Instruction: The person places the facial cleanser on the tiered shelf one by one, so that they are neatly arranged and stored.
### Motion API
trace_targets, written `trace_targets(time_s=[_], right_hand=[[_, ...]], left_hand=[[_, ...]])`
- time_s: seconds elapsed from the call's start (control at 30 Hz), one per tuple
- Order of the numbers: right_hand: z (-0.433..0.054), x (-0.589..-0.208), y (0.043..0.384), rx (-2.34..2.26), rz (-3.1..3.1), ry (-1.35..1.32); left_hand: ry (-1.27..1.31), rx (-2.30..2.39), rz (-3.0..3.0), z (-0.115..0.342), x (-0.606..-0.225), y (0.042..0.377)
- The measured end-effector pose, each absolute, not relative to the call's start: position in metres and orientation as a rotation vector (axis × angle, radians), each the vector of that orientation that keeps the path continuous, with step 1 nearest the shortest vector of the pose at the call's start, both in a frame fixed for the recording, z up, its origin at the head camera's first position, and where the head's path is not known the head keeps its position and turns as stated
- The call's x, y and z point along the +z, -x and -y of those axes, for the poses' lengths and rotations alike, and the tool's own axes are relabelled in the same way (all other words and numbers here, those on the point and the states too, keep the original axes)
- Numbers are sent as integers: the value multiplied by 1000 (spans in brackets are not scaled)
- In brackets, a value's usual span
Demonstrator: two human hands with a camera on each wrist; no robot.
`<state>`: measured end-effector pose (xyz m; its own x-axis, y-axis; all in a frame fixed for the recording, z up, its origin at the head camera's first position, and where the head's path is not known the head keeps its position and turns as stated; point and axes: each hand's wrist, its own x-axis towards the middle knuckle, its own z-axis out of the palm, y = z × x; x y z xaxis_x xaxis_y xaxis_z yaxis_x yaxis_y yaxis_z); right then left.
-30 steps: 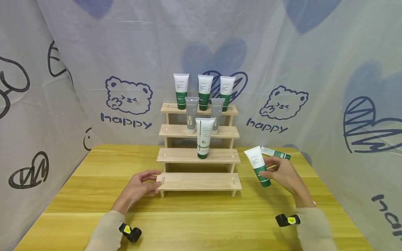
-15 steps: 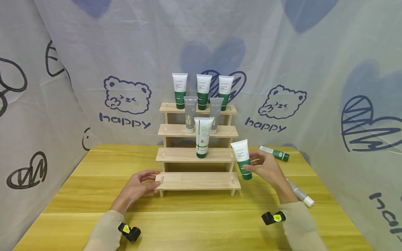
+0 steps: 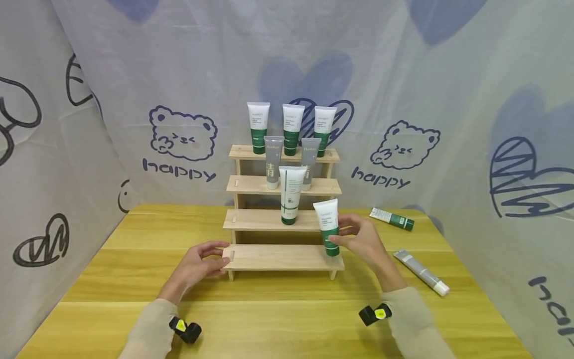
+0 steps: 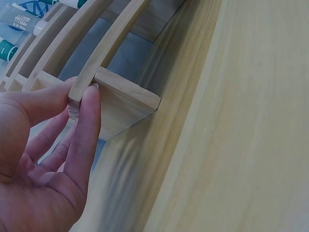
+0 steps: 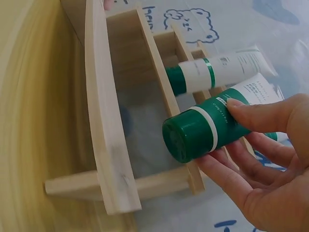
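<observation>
My right hand [image 3: 360,239] grips a white and green squeeze tube [image 3: 328,224], cap down and slightly tilted, at the right end of the wooden tiered stand. In the right wrist view, thumb and fingers hold that tube [image 5: 212,121] with its green cap off the wood. The left hand [image 3: 197,267] pinches the left end of the lowest board of the stand [image 3: 278,257]; the left wrist view has the thumb and a finger on either face of the board [image 4: 84,82]. Another white and green tube [image 3: 292,194] stands on the second step from the bottom.
Three white and green tubes [image 3: 292,129] stand on the top step, two grey tubes [image 3: 273,162] one step below. On the table at right lie a grey tube [image 3: 421,271] and a white and green tube [image 3: 392,218]. A printed curtain [image 3: 287,50] hangs behind.
The right hand has carried its tube leftward from beside the stand to its right end, bringing it more upright. My left hand keeps its place on the lowest board.
</observation>
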<state>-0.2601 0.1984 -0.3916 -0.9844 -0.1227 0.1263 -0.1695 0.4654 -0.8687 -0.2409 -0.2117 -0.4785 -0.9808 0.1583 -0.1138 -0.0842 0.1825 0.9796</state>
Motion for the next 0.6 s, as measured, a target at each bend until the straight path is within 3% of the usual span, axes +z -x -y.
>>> trace_targets(time_s=[0.6], right_hand=[[-137,-408,258,1699,2501,-347]], left_hand=[[-72,1906,-2250,209,-478,241]])
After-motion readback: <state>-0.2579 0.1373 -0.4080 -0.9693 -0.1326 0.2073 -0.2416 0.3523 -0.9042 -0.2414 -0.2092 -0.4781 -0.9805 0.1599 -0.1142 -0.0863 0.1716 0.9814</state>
